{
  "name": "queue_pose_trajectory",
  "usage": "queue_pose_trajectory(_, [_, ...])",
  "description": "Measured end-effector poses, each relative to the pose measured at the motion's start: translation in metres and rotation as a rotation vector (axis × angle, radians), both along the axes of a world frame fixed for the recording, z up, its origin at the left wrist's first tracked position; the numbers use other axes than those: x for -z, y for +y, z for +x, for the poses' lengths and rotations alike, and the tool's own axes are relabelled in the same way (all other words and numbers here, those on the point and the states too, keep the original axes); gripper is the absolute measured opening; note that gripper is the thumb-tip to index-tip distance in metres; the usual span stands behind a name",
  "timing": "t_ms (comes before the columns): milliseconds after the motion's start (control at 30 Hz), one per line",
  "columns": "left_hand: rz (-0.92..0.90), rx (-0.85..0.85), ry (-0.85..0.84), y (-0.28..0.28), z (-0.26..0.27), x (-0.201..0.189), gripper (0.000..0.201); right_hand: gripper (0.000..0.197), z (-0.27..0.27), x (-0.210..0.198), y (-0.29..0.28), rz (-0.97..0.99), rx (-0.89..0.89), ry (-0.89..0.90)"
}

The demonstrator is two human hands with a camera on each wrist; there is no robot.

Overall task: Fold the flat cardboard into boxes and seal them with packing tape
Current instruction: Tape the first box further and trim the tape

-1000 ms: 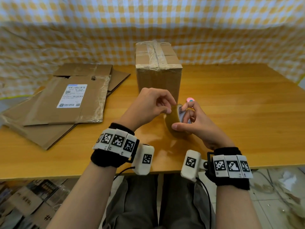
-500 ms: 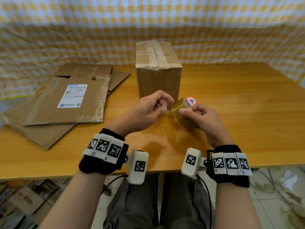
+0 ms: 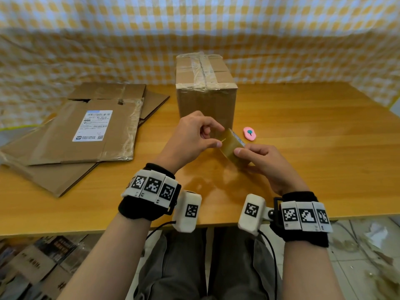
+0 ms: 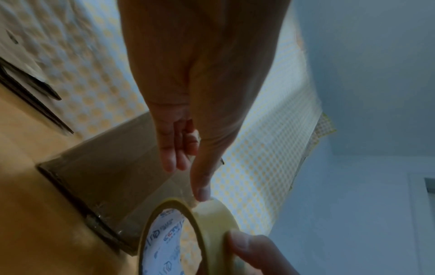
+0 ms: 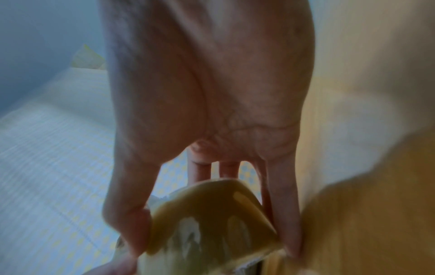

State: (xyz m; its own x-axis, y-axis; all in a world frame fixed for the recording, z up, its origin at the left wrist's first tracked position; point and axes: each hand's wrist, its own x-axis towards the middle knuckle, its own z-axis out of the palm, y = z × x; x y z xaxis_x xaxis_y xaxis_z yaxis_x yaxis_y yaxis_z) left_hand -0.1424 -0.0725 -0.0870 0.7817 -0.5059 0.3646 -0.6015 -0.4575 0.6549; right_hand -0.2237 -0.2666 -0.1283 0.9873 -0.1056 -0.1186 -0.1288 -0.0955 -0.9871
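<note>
So right now the right hand (image 3: 266,163) is gripping the tape roll (image 3: 232,148) by its rim, thumb on one side and fingers wrapping the other, holding it up just above the worktop (image 3: 303,161). The roll is standing on edge, its hole pointing roughly sideways, with the outer band facing the left hand (image 3: 192,137). That left hand is curling in with thumb and forefinger pinching at the top of the roll; in the left wrist view the thumb tip is sitting right on the band. Looks like it's picking for the loose end, though I can't see whether any tape is actually lifted yet.

The box (image 3: 205,92) is sitting just beyond both hands, upright, top seam already taped. It's straight ahead, so the tape would have to be pulled away from the person to reach it. The left hand is a touch nearer to it. The flat cardboard (image 3: 86,135) is lying well off to the left, not folded yet. A small pink cutter (image 3: 250,133) is lying just right of the box.
</note>
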Motion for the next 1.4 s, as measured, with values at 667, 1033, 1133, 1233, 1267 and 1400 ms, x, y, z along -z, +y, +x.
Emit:
queue_pose_trajectory(667, [-0.135,-0.135,0.064,-0.021,-0.004,0.008,0.023,0.013,-0.002,-0.002,-0.003,0.011,-0.002,-0.02])
queue_pose_trajectory(1033, [0.035,-0.038,0.064,-0.022,0.0,0.01,0.057,0.009,-0.002,-0.004,-0.005,0.051,-0.013,-0.024])
queue_pose_trajectory(1133, [0.015,-0.064,0.08,-0.023,0.002,0.008,0.054,0.011,-0.001,-0.004,-0.005,0.039,-0.017,-0.024])
queue_pose_trajectory(1233, [-0.046,-0.035,0.207,-0.023,0.007,0.007,0.053,0.015,-0.001,-0.002,-0.005,0.009,-0.027,-0.035])
queue_pose_trajectory(1267, [-0.059,-0.003,0.249,-0.024,0.007,0.007,0.054,0.015,-0.001,-0.002,-0.005,0.003,-0.032,-0.039])
queue_pose_trajectory(1400, [-0.034,0.142,0.32,-0.03,0.004,0.007,0.048,0.009,0.0,-0.003,-0.006,0.009,-0.044,-0.053])
